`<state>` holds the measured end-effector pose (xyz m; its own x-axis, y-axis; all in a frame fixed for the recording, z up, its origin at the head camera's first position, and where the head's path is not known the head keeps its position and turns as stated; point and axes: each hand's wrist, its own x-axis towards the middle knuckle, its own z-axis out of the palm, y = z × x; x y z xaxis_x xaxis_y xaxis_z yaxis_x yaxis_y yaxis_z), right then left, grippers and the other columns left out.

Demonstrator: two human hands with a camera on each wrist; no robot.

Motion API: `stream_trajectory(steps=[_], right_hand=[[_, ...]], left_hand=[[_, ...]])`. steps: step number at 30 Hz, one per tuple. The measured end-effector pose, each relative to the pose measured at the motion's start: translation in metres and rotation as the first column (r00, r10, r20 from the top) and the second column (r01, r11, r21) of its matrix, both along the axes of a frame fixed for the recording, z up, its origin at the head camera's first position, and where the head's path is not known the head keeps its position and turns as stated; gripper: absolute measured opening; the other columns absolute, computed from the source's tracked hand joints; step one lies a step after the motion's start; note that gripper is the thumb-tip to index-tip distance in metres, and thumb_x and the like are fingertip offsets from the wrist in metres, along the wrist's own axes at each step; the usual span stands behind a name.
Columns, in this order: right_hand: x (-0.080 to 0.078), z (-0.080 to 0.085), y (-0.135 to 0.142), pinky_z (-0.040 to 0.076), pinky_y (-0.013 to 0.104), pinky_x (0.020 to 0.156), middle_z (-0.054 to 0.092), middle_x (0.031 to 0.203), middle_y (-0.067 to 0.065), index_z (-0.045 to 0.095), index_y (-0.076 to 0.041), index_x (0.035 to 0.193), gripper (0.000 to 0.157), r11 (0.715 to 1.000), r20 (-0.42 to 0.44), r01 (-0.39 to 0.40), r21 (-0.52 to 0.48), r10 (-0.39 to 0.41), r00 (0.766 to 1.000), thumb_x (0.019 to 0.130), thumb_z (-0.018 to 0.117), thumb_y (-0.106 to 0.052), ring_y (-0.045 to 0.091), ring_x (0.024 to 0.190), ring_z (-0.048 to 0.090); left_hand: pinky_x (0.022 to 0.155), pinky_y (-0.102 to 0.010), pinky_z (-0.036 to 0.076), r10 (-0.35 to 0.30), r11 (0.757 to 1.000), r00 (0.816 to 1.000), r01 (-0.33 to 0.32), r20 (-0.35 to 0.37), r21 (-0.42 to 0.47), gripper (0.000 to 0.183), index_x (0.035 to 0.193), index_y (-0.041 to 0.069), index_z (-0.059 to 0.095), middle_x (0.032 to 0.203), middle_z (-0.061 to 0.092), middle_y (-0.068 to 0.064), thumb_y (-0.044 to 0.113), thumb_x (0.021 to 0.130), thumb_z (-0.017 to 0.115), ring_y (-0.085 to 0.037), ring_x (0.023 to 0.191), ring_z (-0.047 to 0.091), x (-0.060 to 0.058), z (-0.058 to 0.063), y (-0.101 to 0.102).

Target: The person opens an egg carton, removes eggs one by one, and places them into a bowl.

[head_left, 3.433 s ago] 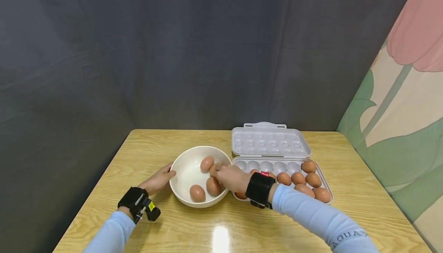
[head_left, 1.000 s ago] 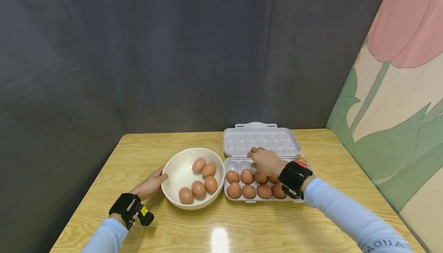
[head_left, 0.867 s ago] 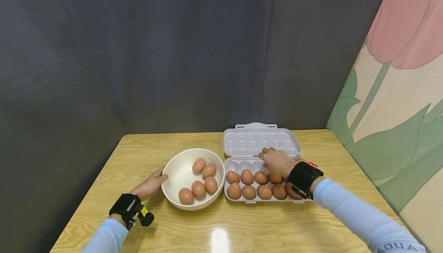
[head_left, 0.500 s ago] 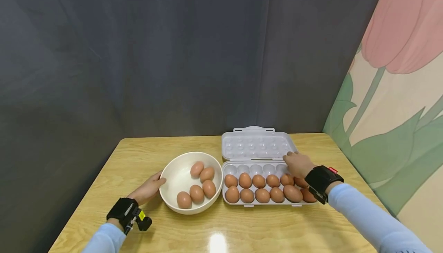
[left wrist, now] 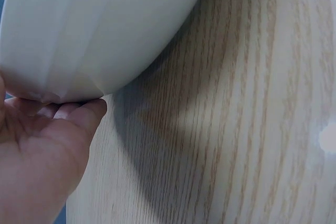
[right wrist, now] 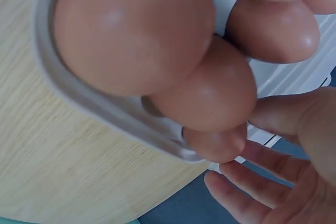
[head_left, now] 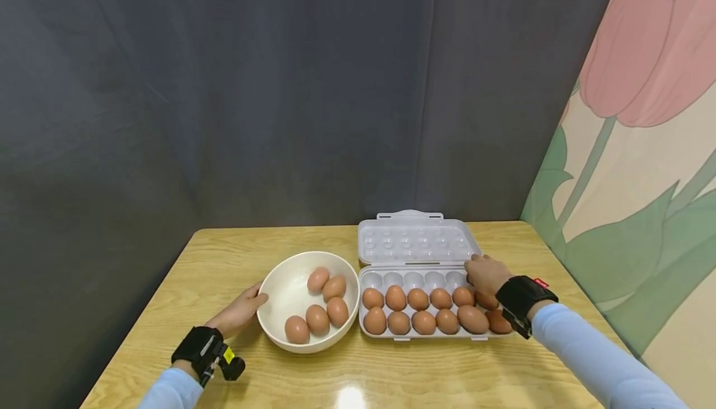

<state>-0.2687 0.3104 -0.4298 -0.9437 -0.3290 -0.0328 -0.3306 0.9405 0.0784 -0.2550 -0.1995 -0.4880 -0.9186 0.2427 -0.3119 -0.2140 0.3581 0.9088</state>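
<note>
My left hand (head_left: 239, 313) grips a cream bowl (head_left: 279, 297), its thumb over the left rim and its fingers against the outer wall (left wrist: 94, 30). Several brown eggs (head_left: 317, 320) lie inside the bowl. Right of it stands a pale plastic egg carton (head_left: 414, 281), with eggs filling the front and middle rows. At the carton's back right corner my right hand (head_left: 488, 274) reaches down. In the right wrist view, its thumb and fingers close around the corner egg (right wrist: 216, 144); the hand hides this egg in the head view. The other visible back-row cups hold nothing.
The carton's lid (head_left: 416, 242) lies folded back behind it. The wooden table (head_left: 425, 372) meets a dark curtain (head_left: 313, 98) at the back and a flower-painted wall (head_left: 615, 210) on the right. Bowl and carton stand side by side.
My right hand has moved from the bowl, where another egg now lies, across the carton to its back right corner. My left hand has stayed at the bowl's rim.
</note>
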Motion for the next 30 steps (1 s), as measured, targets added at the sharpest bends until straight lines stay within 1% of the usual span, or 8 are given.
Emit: stream_trajectory(steps=[3,7,12,19,21,24,27,30], right_hand=[[-0.002,-0.002,0.002,0.047,0.039,0.052,0.052,0.073,0.006,0.061,-0.008,0.077,0.003,1.000,0.006,-0.006,0.000,0.006,1.000,0.078,0.064,-0.009,0.025,0.065,0.052],[-0.003,-0.007,0.004,0.047,0.038,0.053,0.051,0.073,0.006,0.060,-0.009,0.078,0.004,1.000,0.033,0.000,0.004,0.000,0.999,0.079,0.064,-0.009,0.024,0.065,0.052],[-0.003,-0.014,0.004,0.048,0.041,0.055,0.052,0.073,0.008,0.060,-0.007,0.079,0.004,1.000,0.016,0.019,0.011,-0.019,1.000,0.078,0.064,-0.009,0.027,0.067,0.052],[-0.007,-0.020,0.005,0.050,0.045,0.058,0.052,0.076,0.014,0.061,-0.003,0.081,0.006,0.998,0.015,0.055,0.031,-0.055,0.998,0.080,0.059,-0.010,0.032,0.069,0.056],[-0.008,-0.020,0.005,0.051,0.045,0.058,0.052,0.076,0.015,0.061,-0.002,0.082,0.008,0.998,0.021,0.057,0.033,-0.058,0.998,0.080,0.059,-0.010,0.032,0.069,0.056],[-0.011,-0.020,0.005,0.050,0.045,0.057,0.051,0.078,0.016,0.060,-0.001,0.084,0.010,0.998,0.033,0.064,0.020,-0.064,0.997,0.079,0.060,-0.010,0.032,0.068,0.055],[-0.012,-0.019,0.005,0.049,0.045,0.055,0.049,0.080,0.018,0.059,0.000,0.084,0.013,0.998,0.030,0.065,-0.010,-0.065,0.997,0.077,0.060,-0.010,0.033,0.065,0.055],[-0.012,-0.018,0.003,0.049,0.046,0.055,0.049,0.081,0.021,0.058,0.003,0.085,0.016,0.997,0.022,0.075,-0.036,-0.074,0.997,0.076,0.061,-0.010,0.036,0.065,0.055]], left_hand=[[0.109,-0.050,0.026,0.005,1.000,1.000,-0.005,0.000,0.011,0.053,0.147,0.002,0.011,0.151,0.012,-0.023,0.016,0.099,0.028,-0.038,0.135,0.022,0.001,0.000,0.000],[0.109,-0.051,0.027,0.014,1.000,1.000,-0.014,0.003,0.005,0.053,0.146,0.001,0.011,0.150,0.012,-0.024,0.016,0.099,0.028,-0.039,0.135,0.023,0.003,-0.001,0.001],[0.108,-0.051,0.028,0.032,0.999,0.999,-0.032,0.004,0.001,0.053,0.146,0.001,0.012,0.150,0.014,-0.025,0.016,0.098,0.028,-0.039,0.134,0.025,0.005,-0.001,0.003],[0.109,-0.051,0.027,0.016,1.000,1.000,-0.016,-0.009,-0.004,0.052,0.146,0.001,0.011,0.150,0.013,-0.025,0.015,0.099,0.027,-0.040,0.135,0.023,0.006,0.001,0.004],[0.109,-0.051,0.027,0.023,1.000,1.000,-0.023,-0.009,0.000,0.052,0.147,0.002,0.012,0.150,0.013,-0.024,0.015,0.099,0.027,-0.039,0.135,0.024,0.006,0.002,0.004],[0.109,-0.051,0.026,0.021,1.000,1.000,-0.021,-0.013,-0.001,0.052,0.147,0.002,0.012,0.150,0.013,-0.024,0.015,0.099,0.027,-0.039,0.135,0.023,0.005,0.003,0.003],[0.109,-0.051,0.026,0.029,1.000,1.000,-0.029,-0.011,-0.001,0.052,0.147,0.002,0.012,0.150,0.013,-0.024,0.015,0.099,0.028,-0.040,0.135,0.024,0.005,0.003,0.003],[0.109,-0.052,0.026,0.027,1.000,0.999,-0.027,-0.019,0.009,0.053,0.146,0.000,0.012,0.150,0.013,-0.026,0.016,0.098,0.028,-0.041,0.135,0.023,0.005,0.001,0.002]])
